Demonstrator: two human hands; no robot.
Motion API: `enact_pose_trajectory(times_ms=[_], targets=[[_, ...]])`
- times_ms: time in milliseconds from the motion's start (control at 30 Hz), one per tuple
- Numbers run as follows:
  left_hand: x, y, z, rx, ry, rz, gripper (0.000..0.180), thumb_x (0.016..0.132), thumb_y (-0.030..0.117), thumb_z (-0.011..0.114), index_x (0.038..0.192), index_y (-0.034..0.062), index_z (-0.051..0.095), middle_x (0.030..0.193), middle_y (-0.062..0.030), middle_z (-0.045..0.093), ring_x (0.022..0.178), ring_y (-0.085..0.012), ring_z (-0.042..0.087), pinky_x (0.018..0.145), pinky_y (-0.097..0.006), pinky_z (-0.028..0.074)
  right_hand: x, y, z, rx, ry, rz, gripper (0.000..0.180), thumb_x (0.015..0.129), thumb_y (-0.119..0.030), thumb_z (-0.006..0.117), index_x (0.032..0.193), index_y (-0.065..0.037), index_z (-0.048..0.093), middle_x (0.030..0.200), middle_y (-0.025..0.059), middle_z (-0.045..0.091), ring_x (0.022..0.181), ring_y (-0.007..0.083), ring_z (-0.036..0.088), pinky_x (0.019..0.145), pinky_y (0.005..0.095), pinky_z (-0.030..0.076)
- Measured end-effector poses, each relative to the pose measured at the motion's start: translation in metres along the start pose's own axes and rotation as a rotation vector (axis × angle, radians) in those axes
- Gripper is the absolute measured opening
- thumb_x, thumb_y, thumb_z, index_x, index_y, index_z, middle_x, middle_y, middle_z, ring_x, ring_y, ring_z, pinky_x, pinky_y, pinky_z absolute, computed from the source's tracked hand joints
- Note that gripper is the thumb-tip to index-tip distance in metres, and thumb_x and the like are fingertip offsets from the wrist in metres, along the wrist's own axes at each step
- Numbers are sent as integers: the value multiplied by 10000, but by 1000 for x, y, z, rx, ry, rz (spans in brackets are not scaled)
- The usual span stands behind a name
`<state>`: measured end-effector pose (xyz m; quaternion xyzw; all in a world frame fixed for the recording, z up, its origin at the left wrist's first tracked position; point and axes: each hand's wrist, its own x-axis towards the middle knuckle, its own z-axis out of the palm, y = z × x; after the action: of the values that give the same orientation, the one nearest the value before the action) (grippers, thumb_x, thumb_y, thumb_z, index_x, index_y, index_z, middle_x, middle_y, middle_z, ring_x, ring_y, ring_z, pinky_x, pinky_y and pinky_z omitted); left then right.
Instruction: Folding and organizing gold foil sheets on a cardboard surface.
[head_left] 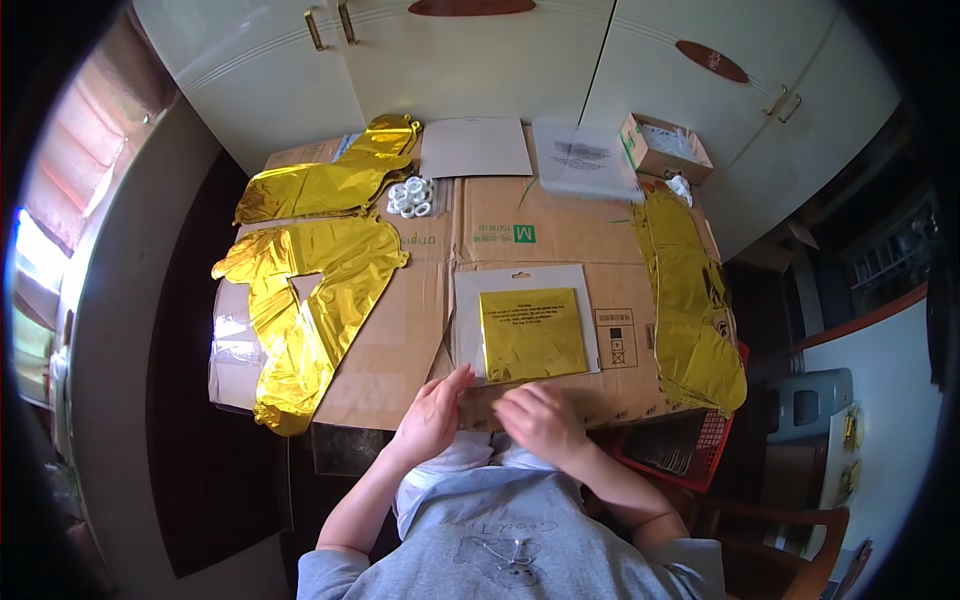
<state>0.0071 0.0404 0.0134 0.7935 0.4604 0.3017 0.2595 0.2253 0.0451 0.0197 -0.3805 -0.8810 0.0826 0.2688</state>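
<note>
Lower centre of frame: left hand (430, 413) near the card's lower left corner, fingers extended, grasping nothing visible. Right hand (543, 422) just below the card's lower edge, fingers curled; whether they grip anything cannot be determined. Folded gold foil (533, 335) lies on the pale card (467, 300) at frame centre. Beyond: foil balloons (345, 265) at left, white rolls (411, 197) upper centre, small box (648, 155) upper right.

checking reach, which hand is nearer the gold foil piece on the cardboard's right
Right: the right hand is left of the foil piece, not touching; the left hand is farther left.
</note>
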Motion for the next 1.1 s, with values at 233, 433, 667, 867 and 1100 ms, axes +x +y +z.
enact_pose_trajectory(times_ms=[233,433,667,867,1100], targets=[[3,-10,-13,36,-140,20,687,803,-105,457,1454,25,277,1237,-171,614,1179,-309,585,1091,-478,364,21,-17,42,52,-44,113,129,805,-83,622,925,-36,631,879,87,575,863,250,569,789,373,488],[3,-17,-13,36,-146,44,681,818,-72,493,1457,13,273,1243,-154,612,1166,-291,596,1094,-476,362,24,-25,48,-65,-98,137,133,793,-77,546,895,-11,598,858,116,559,850,267,554,793,374,476],[0,-12,-10,289,-195,80,684,791,-45,536,1436,-16,311,1223,-123,627,1136,-280,599,1079,-455,385,14,-22,47,-101,-106,100,124,804,-122,533,874,-34,584,879,117,554,838,278,546,807,402,437],[-1,-17,-11,149,-140,76,689,784,-13,528,1438,-33,313,1222,-126,618,1102,-256,614,1092,-450,376,2,-20,46,121,90,158,110,817,-135,558,891,-61,592,883,91,552,822,266,543,775,381,441],[-1,-15,-13,146,-156,71,693,791,-38,532,1438,-17,284,1268,-137,608,1183,-288,578,1104,-475,354,18,-30,59,-118,-32,142,122,815,-153,550,887,-61,587,875,85,550,860,246,534,770,387,438]])
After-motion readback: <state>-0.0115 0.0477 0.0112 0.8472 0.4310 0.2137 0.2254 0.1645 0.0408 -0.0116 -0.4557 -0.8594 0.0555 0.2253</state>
